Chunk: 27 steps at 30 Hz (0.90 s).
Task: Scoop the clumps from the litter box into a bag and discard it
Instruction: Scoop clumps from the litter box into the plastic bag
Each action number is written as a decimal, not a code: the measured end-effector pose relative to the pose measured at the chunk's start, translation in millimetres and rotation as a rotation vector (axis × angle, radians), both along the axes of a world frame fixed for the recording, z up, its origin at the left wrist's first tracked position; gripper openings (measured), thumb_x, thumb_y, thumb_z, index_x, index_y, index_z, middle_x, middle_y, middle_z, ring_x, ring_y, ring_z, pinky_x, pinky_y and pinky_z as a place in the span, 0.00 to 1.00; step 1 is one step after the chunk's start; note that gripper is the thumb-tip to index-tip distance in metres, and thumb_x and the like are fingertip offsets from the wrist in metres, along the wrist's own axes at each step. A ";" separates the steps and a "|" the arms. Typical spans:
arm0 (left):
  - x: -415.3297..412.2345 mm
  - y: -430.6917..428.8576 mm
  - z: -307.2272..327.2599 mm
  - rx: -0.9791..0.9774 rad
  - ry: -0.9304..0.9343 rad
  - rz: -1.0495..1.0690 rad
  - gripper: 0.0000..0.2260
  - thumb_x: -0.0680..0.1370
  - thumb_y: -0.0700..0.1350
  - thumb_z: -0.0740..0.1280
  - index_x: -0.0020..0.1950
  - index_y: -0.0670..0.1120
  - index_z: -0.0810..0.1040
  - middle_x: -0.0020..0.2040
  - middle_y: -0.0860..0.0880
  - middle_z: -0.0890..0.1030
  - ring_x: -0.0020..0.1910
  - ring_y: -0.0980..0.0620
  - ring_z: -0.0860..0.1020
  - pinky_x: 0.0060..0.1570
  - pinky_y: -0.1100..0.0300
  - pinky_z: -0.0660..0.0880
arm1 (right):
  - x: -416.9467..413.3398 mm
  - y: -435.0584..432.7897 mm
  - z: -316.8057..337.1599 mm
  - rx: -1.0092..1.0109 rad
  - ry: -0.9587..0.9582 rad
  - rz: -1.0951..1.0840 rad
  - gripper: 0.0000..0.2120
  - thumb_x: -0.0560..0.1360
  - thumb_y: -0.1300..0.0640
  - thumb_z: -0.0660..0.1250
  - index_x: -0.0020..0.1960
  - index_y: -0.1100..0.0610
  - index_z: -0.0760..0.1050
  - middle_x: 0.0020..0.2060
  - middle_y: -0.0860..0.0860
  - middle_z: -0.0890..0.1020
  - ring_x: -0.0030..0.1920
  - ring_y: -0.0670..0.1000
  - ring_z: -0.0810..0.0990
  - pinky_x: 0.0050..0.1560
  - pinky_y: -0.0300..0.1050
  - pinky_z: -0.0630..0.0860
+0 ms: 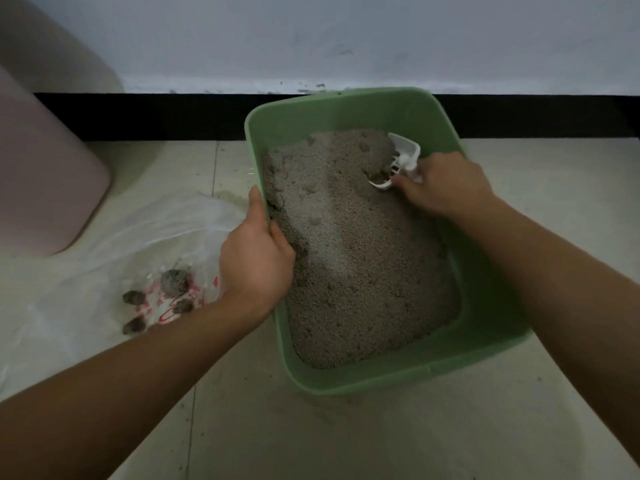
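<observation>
A green litter box (349, 109) full of grey litter (360, 258) sits on the tiled floor, tilted in the frame. My left hand (256, 258) grips its left rim, thumb outside and fingers inside. My right hand (443, 185) holds the handle of a white slotted scoop (401, 157), whose head is dug into the litter at the far right corner. A clear plastic bag (114, 244) with red print lies flat on the floor left of the box. Several dark clumps (173, 282) rest in it.
A pink rounded container (45, 174) stands at the far left. A black baseboard (156, 116) and pale wall run behind the box. Scattered litter grains dot the floor tiles (346, 438) in front.
</observation>
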State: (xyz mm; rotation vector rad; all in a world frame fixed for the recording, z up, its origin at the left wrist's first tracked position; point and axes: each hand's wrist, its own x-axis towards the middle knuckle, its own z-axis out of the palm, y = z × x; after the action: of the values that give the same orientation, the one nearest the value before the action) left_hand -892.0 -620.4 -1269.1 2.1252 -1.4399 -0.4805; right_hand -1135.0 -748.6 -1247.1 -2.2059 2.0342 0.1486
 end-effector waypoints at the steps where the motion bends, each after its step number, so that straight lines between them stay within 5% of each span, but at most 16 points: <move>1: 0.0 -0.1 -0.9 0.000 0.006 0.003 0.27 0.82 0.44 0.58 0.80 0.48 0.54 0.31 0.58 0.68 0.28 0.61 0.68 0.25 0.63 0.61 | -0.9 -1.4 -4.9 0.001 -0.037 0.021 0.25 0.78 0.36 0.58 0.52 0.57 0.78 0.34 0.50 0.74 0.37 0.53 0.77 0.41 0.46 0.76; 5: -1.3 2.7 1.2 -0.014 0.009 -0.006 0.26 0.82 0.44 0.58 0.80 0.47 0.55 0.32 0.55 0.71 0.29 0.58 0.70 0.27 0.61 0.66 | 14.3 6.2 -26.7 0.064 -0.347 0.029 0.21 0.77 0.38 0.62 0.52 0.55 0.81 0.34 0.51 0.77 0.34 0.49 0.76 0.33 0.40 0.69; 8: -0.3 1.3 1.7 -0.010 -0.027 0.013 0.26 0.82 0.44 0.58 0.79 0.46 0.56 0.34 0.53 0.72 0.30 0.53 0.70 0.34 0.59 0.67 | 32.7 15.6 -40.4 0.049 -0.509 0.005 0.19 0.77 0.39 0.64 0.42 0.53 0.79 0.29 0.50 0.75 0.30 0.48 0.73 0.31 0.42 0.64; 15: 0.8 3.0 5.4 0.030 -0.068 0.014 0.25 0.82 0.44 0.56 0.79 0.46 0.55 0.31 0.54 0.71 0.28 0.56 0.70 0.24 0.61 0.61 | 35.2 41.8 -33.9 -0.065 -0.817 -0.160 0.24 0.76 0.39 0.65 0.35 0.59 0.78 0.24 0.52 0.73 0.24 0.44 0.67 0.27 0.41 0.63; 20: 0.3 2.2 11.6 0.063 -0.071 -0.015 0.25 0.82 0.44 0.55 0.79 0.45 0.53 0.38 0.50 0.77 0.32 0.51 0.74 0.32 0.56 0.70 | 20.7 70.7 -7.8 -0.119 -0.855 -0.175 0.22 0.77 0.40 0.65 0.37 0.58 0.79 0.25 0.49 0.72 0.25 0.44 0.67 0.28 0.40 0.64; 23: 3.3 4.6 16.6 0.081 -0.038 -0.051 0.24 0.84 0.46 0.53 0.79 0.44 0.52 0.43 0.48 0.77 0.37 0.49 0.73 0.37 0.55 0.69 | 9.1 92.9 9.8 -0.139 -0.826 -0.109 0.17 0.77 0.42 0.66 0.33 0.48 0.77 0.23 0.45 0.71 0.25 0.43 0.67 0.30 0.41 0.66; 25: 13.6 8.9 21.2 0.071 -0.013 -0.152 0.21 0.84 0.50 0.50 0.76 0.43 0.61 0.48 0.48 0.78 0.42 0.48 0.75 0.42 0.54 0.73 | 7.5 106.5 21.4 -0.169 -0.817 -0.094 0.17 0.77 0.42 0.66 0.30 0.43 0.74 0.22 0.45 0.71 0.25 0.41 0.67 0.30 0.42 0.66; 27: 31.6 15.5 28.7 0.049 -0.080 -0.219 0.19 0.84 0.53 0.48 0.62 0.45 0.74 0.46 0.48 0.80 0.45 0.46 0.79 0.44 0.52 0.76 | 10.8 117.7 28.0 -0.175 -0.805 -0.083 0.17 0.77 0.42 0.66 0.31 0.44 0.75 0.25 0.49 0.76 0.27 0.44 0.71 0.33 0.43 0.70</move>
State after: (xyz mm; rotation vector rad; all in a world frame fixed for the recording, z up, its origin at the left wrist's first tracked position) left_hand -860.4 -604.9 -1240.3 2.0549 -1.7332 -0.5223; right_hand -1124.1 -630.9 -1219.1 -1.8042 1.6881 -0.8140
